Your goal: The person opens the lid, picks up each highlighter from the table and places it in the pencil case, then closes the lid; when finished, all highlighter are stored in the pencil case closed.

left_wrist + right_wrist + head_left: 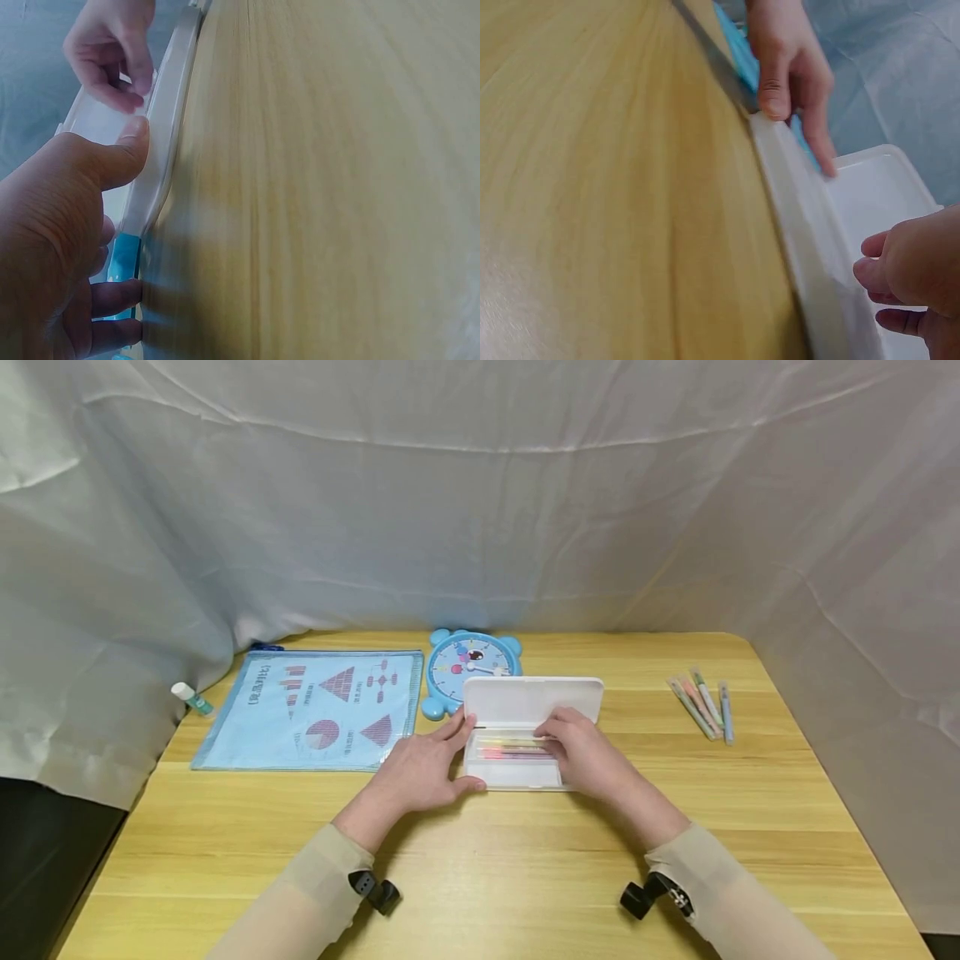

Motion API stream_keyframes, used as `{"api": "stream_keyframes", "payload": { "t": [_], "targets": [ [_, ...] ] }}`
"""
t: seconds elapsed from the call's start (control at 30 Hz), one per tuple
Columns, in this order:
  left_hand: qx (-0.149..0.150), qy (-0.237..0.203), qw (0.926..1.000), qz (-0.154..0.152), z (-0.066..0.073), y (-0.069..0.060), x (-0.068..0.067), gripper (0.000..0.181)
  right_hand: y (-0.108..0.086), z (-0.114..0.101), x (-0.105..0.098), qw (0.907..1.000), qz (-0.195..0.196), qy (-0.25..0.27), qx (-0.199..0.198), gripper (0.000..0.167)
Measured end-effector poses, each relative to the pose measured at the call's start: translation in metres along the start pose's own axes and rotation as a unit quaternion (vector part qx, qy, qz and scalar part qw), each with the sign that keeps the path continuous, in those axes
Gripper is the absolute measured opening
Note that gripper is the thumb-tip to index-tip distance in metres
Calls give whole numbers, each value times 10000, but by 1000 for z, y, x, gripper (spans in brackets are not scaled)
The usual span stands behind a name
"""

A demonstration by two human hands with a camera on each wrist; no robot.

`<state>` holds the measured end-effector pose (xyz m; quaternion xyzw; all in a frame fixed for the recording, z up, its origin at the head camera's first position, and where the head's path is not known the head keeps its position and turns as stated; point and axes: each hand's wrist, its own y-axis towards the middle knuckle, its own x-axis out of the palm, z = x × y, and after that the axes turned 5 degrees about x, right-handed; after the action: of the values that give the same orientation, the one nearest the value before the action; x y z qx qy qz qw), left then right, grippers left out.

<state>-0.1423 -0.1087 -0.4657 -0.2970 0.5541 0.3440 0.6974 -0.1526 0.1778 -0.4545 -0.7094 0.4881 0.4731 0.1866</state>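
Beige sleeves (300, 897) with small black cameras (637, 900) strapped on come up over the tabletop (491, 877) toward an open white pencil case (517, 775). It lies between the two sets of fingers, lid (502, 702) raised on the far side. The left hand (423, 772) holds the case's left end, thumb on the near edge and forefinger by the far corner. The right hand (588, 758) has curled fingers over the right ends of some colored pens (495, 752) inside; whether they grip one, I cannot tell.

Just beyond the left fingers is a blue toy clock (465, 662); to their left, a blue zip pouch (322, 710) and, well apart, a glue stick (192, 699). Right of the right fingers lie loose pens (708, 703).

The step in hand looks like placing or arranging pens; the next move probably calls for a steady left hold while the right fingers release or adjust.
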Motion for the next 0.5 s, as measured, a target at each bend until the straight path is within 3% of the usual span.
{"api": "stream_keyframes", "payload": {
  "t": [0.13, 0.3, 0.5],
  "targets": [
    [-11, -67, 10000, -19, 0, 0, 0, 104, -4, 3, -15, 9994, 256, 179, -144, 17],
    [-17, -136, 9999, -29, 0, -1, -1, 104, -13, 9, -40, 9978, 551, 336, 115, 19],
    [33, -215, 9998, 39, 0, -2, 0, 103, -30, 29, -67, 9907, 1324, 244, 184, 23]
  ]
}}
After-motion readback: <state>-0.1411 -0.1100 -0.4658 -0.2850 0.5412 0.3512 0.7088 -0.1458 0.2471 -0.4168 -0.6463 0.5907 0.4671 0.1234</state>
